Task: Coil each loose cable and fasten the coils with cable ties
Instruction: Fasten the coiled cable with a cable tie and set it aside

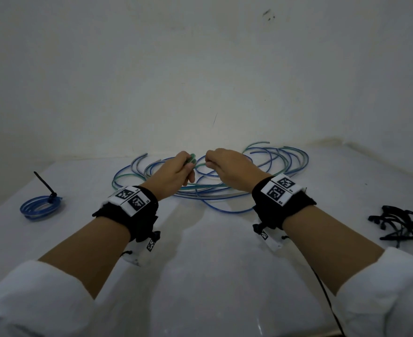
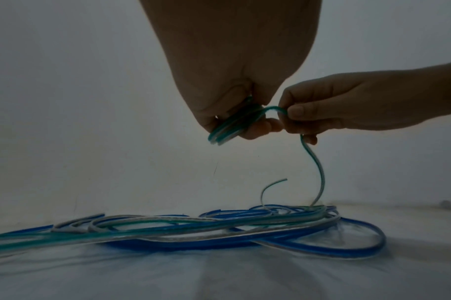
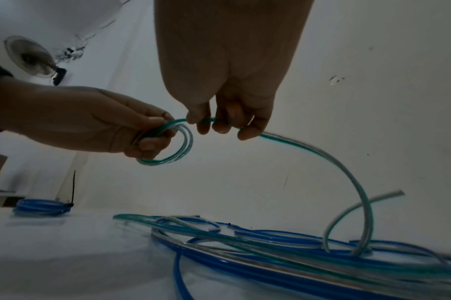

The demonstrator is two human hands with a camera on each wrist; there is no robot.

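Left hand grips a small green coil in curled fingers; right hand pinches the green cable rising off the table.

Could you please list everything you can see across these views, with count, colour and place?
green coil: one, green and clear, small loops held above the table
green cable: one, green and clear, running from the coil through the right hand down to the pile
loose cables: several, blue and green, tangled mid-table near the wall
blue coil: one, blue, far left, fastened with a black tie whose tail sticks up
cable ties: a pile, black, right edge of the table
table: one, white
wall fan: one, pale, right wrist view only
left hand: grips the green coil
right hand: pinches the green cable beside the coil
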